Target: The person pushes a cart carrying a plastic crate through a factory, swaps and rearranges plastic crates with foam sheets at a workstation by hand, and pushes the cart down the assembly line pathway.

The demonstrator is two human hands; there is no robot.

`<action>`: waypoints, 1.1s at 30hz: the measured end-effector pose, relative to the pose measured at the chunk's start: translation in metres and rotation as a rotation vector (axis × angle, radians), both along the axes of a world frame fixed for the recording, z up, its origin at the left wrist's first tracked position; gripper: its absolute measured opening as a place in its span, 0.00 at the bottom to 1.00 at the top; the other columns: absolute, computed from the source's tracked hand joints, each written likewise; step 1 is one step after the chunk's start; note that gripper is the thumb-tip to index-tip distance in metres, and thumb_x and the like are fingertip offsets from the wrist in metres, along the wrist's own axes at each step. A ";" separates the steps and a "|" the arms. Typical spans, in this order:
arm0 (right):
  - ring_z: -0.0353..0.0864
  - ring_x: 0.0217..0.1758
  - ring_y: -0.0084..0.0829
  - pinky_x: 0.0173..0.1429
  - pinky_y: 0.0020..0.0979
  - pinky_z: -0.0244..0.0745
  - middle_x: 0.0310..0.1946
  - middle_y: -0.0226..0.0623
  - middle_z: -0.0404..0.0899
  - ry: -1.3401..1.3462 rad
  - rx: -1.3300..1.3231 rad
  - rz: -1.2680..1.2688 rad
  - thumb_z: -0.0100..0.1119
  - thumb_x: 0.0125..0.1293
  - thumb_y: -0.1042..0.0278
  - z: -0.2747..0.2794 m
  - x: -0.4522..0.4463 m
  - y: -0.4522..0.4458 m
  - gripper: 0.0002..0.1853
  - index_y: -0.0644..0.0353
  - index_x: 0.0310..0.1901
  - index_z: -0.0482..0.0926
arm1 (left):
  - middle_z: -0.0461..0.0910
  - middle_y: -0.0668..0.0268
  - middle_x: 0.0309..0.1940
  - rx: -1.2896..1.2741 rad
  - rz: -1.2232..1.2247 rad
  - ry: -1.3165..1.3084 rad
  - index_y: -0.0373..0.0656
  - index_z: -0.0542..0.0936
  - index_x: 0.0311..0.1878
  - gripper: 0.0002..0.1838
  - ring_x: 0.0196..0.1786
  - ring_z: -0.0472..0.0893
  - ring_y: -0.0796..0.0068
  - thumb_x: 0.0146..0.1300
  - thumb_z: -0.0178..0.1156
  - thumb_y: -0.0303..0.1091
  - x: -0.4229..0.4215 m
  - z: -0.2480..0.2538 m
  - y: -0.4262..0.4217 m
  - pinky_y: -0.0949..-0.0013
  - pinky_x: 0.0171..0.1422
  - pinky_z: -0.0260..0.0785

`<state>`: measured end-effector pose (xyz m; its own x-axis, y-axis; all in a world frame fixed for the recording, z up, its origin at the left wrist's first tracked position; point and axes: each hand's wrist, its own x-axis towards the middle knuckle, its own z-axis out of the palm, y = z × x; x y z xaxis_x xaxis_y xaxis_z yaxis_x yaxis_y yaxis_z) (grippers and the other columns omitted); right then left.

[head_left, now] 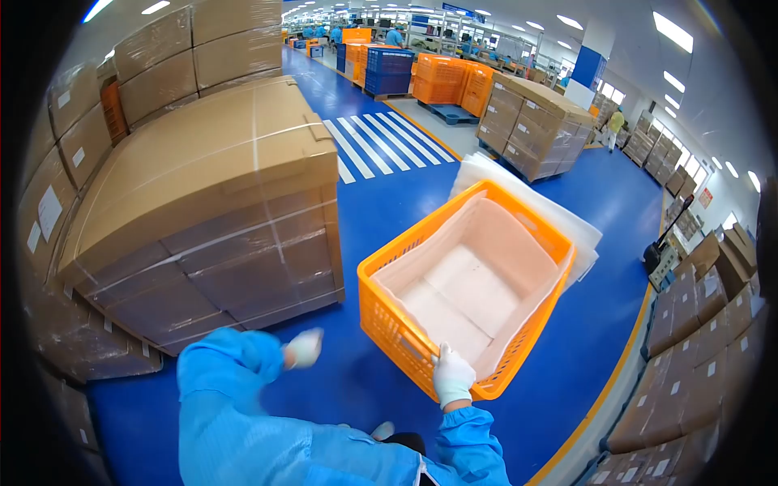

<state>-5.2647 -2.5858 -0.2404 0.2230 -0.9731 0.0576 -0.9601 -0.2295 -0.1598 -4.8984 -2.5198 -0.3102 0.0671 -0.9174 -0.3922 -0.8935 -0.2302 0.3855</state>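
Observation:
An orange plastic crate (397,332) with slotted walls is tilted in front of me, lined inside with pale pink sheet material (454,283). My right hand (454,376), in a white glove, is closed on the near rim of the crate. White foam-like sheets (587,235) show behind the crate's far side. My left hand (305,348), also gloved in white, is off to the left, apart from the crate and near the large wrapped carton stack (267,235). Motion blurs its fingers, so their pose is unclear.
Strapped cartons (527,121) stand on a pallet ahead, beside orange crates (438,77) and blue crates (388,71). A pallet jack (653,257) and stacked boxes (689,356) line the right. A person (616,128) is far off. White stripes (381,142) mark the blue floor.

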 end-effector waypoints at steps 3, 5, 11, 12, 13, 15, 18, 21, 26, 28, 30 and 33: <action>0.85 0.31 0.43 0.32 0.47 0.79 0.29 0.36 0.81 0.005 -0.032 -0.025 0.60 0.67 0.49 -0.001 -0.009 -0.070 0.16 0.50 0.46 0.75 | 0.80 0.48 0.54 0.300 -0.750 -0.142 0.39 0.76 0.61 0.19 0.53 0.79 0.45 0.71 0.49 0.35 0.006 0.022 -0.020 0.55 0.61 0.72; 0.85 0.31 0.43 0.31 0.47 0.79 0.29 0.35 0.81 0.008 -0.098 -0.035 0.61 0.66 0.49 -0.011 -0.025 -0.118 0.17 0.50 0.49 0.75 | 0.80 0.49 0.54 0.294 -0.743 -0.163 0.39 0.76 0.61 0.19 0.54 0.79 0.45 0.71 0.48 0.35 -0.005 0.021 -0.053 0.55 0.61 0.72; 0.85 0.36 0.48 0.37 0.49 0.79 0.34 0.40 0.83 -0.007 0.011 -0.094 0.58 0.68 0.51 -0.007 -0.080 -0.261 0.18 0.50 0.54 0.74 | 0.80 0.49 0.55 0.271 -0.678 -0.202 0.40 0.76 0.62 0.20 0.54 0.79 0.46 0.71 0.48 0.36 -0.048 0.034 -0.151 0.55 0.62 0.72; 0.85 0.37 0.48 0.37 0.49 0.79 0.35 0.41 0.83 -0.003 0.025 -0.094 0.57 0.68 0.51 -0.010 -0.087 -0.288 0.18 0.50 0.55 0.74 | 0.80 0.50 0.55 0.249 -0.666 -0.220 0.40 0.76 0.62 0.20 0.54 0.79 0.46 0.71 0.48 0.36 -0.053 0.036 -0.179 0.55 0.62 0.72; 0.85 0.37 0.48 0.38 0.49 0.80 0.35 0.41 0.83 -0.002 0.027 -0.106 0.57 0.68 0.51 -0.021 -0.099 -0.313 0.19 0.50 0.56 0.74 | 0.80 0.50 0.55 0.243 -0.653 -0.241 0.40 0.76 0.62 0.20 0.54 0.79 0.46 0.71 0.48 0.36 -0.054 0.039 -0.198 0.55 0.62 0.72; 0.86 0.35 0.47 0.36 0.50 0.80 0.35 0.40 0.83 -0.005 -0.022 -0.108 0.56 0.69 0.50 -0.021 -0.120 -0.354 0.19 0.52 0.54 0.74 | 0.80 0.50 0.55 0.263 -0.631 -0.262 0.40 0.76 0.62 0.20 0.54 0.79 0.47 0.72 0.48 0.36 -0.060 0.039 -0.220 0.55 0.62 0.72; 0.86 0.36 0.46 0.36 0.49 0.80 0.35 0.39 0.83 0.019 -0.021 -0.134 0.57 0.69 0.50 -0.022 -0.156 -0.421 0.19 0.49 0.56 0.74 | 0.80 0.50 0.55 0.261 -0.608 -0.292 0.40 0.76 0.63 0.20 0.54 0.79 0.47 0.72 0.48 0.36 -0.072 0.031 -0.274 0.55 0.62 0.71; 0.86 0.37 0.46 0.38 0.48 0.79 0.37 0.39 0.84 0.017 -0.021 -0.145 0.58 0.68 0.52 -0.025 -0.194 -0.488 0.20 0.49 0.58 0.74 | 0.80 0.51 0.55 0.240 -0.590 -0.316 0.41 0.76 0.63 0.20 0.54 0.79 0.48 0.72 0.48 0.36 -0.086 0.016 -0.344 0.55 0.63 0.71; 0.85 0.39 0.46 0.41 0.47 0.79 0.40 0.40 0.84 0.024 0.017 -0.220 0.58 0.68 0.52 -0.017 -0.249 -0.597 0.21 0.50 0.59 0.75 | 0.80 0.51 0.56 0.226 -0.612 -0.383 0.41 0.75 0.64 0.21 0.55 0.79 0.49 0.72 0.48 0.37 -0.095 0.024 -0.484 0.55 0.63 0.71; 0.85 0.41 0.46 0.43 0.46 0.79 0.40 0.39 0.85 0.072 0.065 -0.256 0.57 0.68 0.51 -0.021 -0.277 -0.643 0.20 0.48 0.57 0.76 | 0.80 0.52 0.56 0.188 -0.671 -0.407 0.41 0.75 0.64 0.21 0.55 0.79 0.49 0.72 0.48 0.37 -0.114 0.023 -0.563 0.55 0.63 0.71; 0.85 0.41 0.45 0.44 0.45 0.79 0.41 0.38 0.85 0.027 0.076 -0.259 0.57 0.68 0.50 -0.024 -0.306 -0.684 0.18 0.46 0.56 0.78 | 0.80 0.52 0.56 0.163 -0.739 -0.439 0.41 0.75 0.64 0.21 0.55 0.79 0.50 0.72 0.48 0.37 -0.135 0.023 -0.639 0.55 0.63 0.71; 0.85 0.40 0.45 0.42 0.46 0.79 0.38 0.38 0.85 -0.035 0.029 -0.268 0.58 0.67 0.50 -0.027 -0.346 -0.750 0.17 0.45 0.54 0.79 | 0.80 0.52 0.56 0.158 -0.899 -0.499 0.42 0.75 0.64 0.21 0.55 0.79 0.50 0.72 0.48 0.38 -0.169 0.022 -0.754 0.55 0.64 0.71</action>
<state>-5.6108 -3.3361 -0.2672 -0.0446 -0.9985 0.0318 -0.9797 0.0375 -0.1969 -5.0671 -3.2735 -0.2883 -0.4283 -0.6500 -0.6277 -0.8101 0.5840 -0.0520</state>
